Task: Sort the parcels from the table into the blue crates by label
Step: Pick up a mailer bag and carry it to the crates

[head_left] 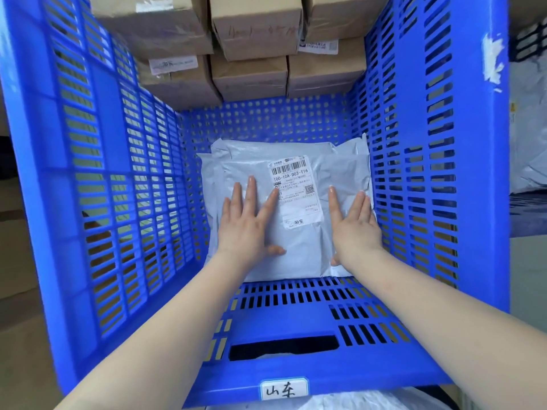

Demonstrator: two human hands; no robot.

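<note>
Deep inside the tall blue slatted plastic crate [408, 179], a flat grey plastic mailer parcel [296, 250] lies on the floor towards the 12 o'clock wall, atop at least one other grey mailer. Both hands lie on it with fingers straight and spread: the left hand [247, 223] at its 9 o'clock side, the right hand [353, 223] at 3 o'clock. The step looks like settling the parcel; pressing evenly with both palms, label face up, should keep it flat and readable. Its white shipping label [296, 192] reads "100-10A-D03-T16" under a barcode, with a QR code and "淘宝". A white handwritten tag [283, 390] on the crate's rim at 6 o'clock reads "山东". Brown cardboard boxes [251, 69] stack beyond the crate at 12 o'clock.
</note>
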